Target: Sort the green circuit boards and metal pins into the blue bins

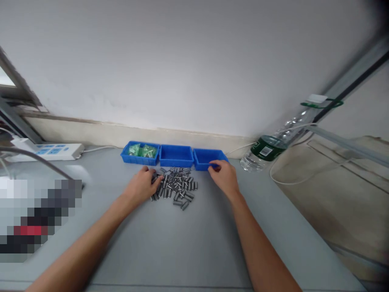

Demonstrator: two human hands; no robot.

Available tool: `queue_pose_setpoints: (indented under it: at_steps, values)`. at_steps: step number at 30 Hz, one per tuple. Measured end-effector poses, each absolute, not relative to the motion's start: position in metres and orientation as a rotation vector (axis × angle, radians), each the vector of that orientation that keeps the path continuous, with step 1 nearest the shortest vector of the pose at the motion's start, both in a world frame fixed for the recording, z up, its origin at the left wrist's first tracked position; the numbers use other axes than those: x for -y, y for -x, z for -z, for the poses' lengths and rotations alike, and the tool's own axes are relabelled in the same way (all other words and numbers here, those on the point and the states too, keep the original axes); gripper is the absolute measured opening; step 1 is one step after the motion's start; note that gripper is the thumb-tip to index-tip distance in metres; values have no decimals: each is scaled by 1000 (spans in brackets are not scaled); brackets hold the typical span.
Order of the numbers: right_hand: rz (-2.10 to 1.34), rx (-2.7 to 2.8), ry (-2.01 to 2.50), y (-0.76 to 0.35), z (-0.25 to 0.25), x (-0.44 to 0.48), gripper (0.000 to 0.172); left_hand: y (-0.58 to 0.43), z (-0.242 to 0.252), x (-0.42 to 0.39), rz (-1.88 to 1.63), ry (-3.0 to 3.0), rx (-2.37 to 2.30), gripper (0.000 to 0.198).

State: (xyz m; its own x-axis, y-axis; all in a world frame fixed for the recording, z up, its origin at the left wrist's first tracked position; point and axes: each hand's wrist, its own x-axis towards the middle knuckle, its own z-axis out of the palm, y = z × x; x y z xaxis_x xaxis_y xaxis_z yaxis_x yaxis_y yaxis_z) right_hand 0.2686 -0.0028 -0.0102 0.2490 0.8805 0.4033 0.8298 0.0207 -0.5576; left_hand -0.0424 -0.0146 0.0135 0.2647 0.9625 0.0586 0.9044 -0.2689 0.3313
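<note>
Several small grey metal cylinders (178, 187) lie in a loose pile on the grey table (182, 243). My left hand (142, 184) rests at the pile's left edge, fingers curled onto the cylinders. My right hand (223, 175) grips the front rim of the right blue bin (203, 156), fingers pinched on the rim. Behind the pile stand the middle blue bin (176, 155) and the left blue bin (127, 156), which holds green parts (142, 150).
A clear plastic water bottle (269, 151) lies tilted right of the bins, with a white cable (291, 180) looping below it. A white power strip (53, 151) sits at the far left. The wall runs close behind the bins. The table's edge drops off to the right.
</note>
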Motion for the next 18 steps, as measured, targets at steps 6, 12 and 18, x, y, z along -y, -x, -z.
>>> queue_pose_setpoints:
  at_steps: [6, 12, 18]
  values:
    - [-138, 1612, 1597, -260, 15, 1, 33, 40, -9, 12, -551, -2255, -1579, 51]
    - [-163, 1651, 1517, -260, 10, 4, 35, 43, -12, 10, -646, -2202, -1553, 48]
    - [-15, 1801, 1259, -203, -13, 9, 26, 65, -23, 2, -511, -2227, -1674, 45]
